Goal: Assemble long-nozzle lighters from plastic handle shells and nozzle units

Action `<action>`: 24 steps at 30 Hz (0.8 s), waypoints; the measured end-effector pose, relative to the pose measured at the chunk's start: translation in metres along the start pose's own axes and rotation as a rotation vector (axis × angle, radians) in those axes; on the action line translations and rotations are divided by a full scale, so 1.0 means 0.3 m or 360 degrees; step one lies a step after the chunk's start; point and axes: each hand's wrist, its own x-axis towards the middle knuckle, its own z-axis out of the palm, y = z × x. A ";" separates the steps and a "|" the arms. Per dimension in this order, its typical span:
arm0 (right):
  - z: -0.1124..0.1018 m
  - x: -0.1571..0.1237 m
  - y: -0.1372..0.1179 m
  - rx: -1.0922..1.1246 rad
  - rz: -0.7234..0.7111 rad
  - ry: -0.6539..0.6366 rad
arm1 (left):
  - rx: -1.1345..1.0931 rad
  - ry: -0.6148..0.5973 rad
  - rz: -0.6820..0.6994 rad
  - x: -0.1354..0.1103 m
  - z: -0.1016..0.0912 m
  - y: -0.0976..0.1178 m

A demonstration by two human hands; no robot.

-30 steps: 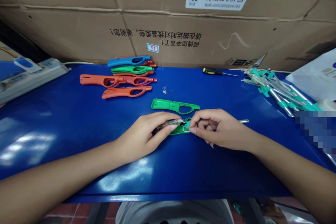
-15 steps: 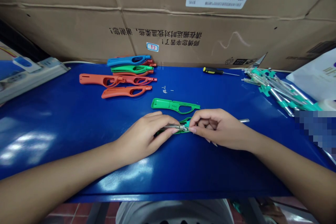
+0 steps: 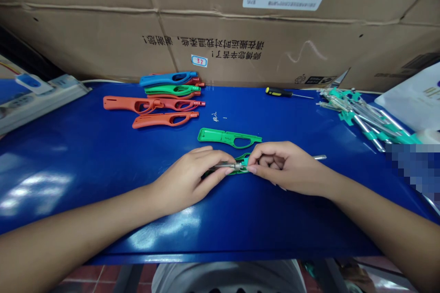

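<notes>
My left hand (image 3: 189, 176) is closed, with thumb and forefinger on the fuel tank (image 3: 225, 165) of a stick lighter, whose valve end points right. Under the fingers lies a green lighter shell half (image 3: 242, 172), partly hidden. A teal trigger piece (image 3: 245, 162) shows in it. My right hand (image 3: 285, 167) is closed in a pinch just right of the valve; what its fingertips hold is too small to make out. Beyond my right wrist the end of a metal lighter tube (image 3: 320, 157) sticks out. Another green shell half (image 3: 228, 137) lies hollow side up behind my hands.
Several red, green and blue lighter shells (image 3: 168, 120) lie at the back left. A black-yellow screwdriver (image 3: 288, 94) lies near the cardboard box (image 3: 220, 23). Lighter innards with metal tubes (image 3: 367, 121) are heaped at the right. A power strip (image 3: 44, 100) stands far left.
Both hands stay almost where they were. Only the small white bit between the fingertips at the valve has shifted slightly.
</notes>
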 end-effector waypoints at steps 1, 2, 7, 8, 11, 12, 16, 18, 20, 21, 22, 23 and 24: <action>0.000 -0.001 0.000 0.0002 0.0000 -0.0002 | -0.0003 -0.0003 0.0000 0.000 0.000 0.000; 0.000 -0.001 0.000 0.0004 0.0000 -0.0004 | -0.0005 -0.0006 0.0000 -0.001 0.000 -0.001; 0.000 0.000 0.000 0.0003 -0.0011 -0.0017 | 0.0004 -0.0015 -0.0011 -0.003 -0.002 -0.001; 0.000 0.001 0.000 -0.0002 -0.0013 -0.0017 | 0.0003 -0.0013 -0.0007 -0.003 -0.002 0.000; -0.001 0.003 -0.002 -0.0011 -0.0014 -0.0011 | -0.0005 -0.0016 0.0012 0.000 0.000 0.000; -0.001 0.003 -0.003 -0.0010 -0.0016 -0.0009 | -0.0007 -0.0014 0.0019 0.001 0.000 0.000; 0.001 0.001 -0.007 0.0001 -0.0018 0.0007 | -0.0006 -0.0001 0.0042 0.005 0.000 -0.003; 0.003 0.000 -0.005 0.0012 -0.0006 0.0019 | -0.0009 0.0007 0.0056 0.005 -0.001 -0.005; 0.004 0.000 0.001 0.0039 0.0022 0.0028 | -0.0008 0.0012 0.0068 0.004 0.000 -0.007; 0.004 0.000 0.004 0.0055 0.0040 0.0029 | -0.0001 0.0015 0.0067 0.004 0.001 -0.008; 0.003 0.000 0.009 0.0070 0.0055 0.0029 | 0.0005 0.0017 0.0065 0.003 0.002 -0.009; 0.003 0.001 0.013 0.0084 0.0066 0.0029 | 0.0011 0.0022 0.0063 0.002 0.003 -0.009; 0.003 0.002 0.016 0.0096 0.0069 0.0030 | 0.0011 0.0026 0.0062 0.001 0.004 -0.010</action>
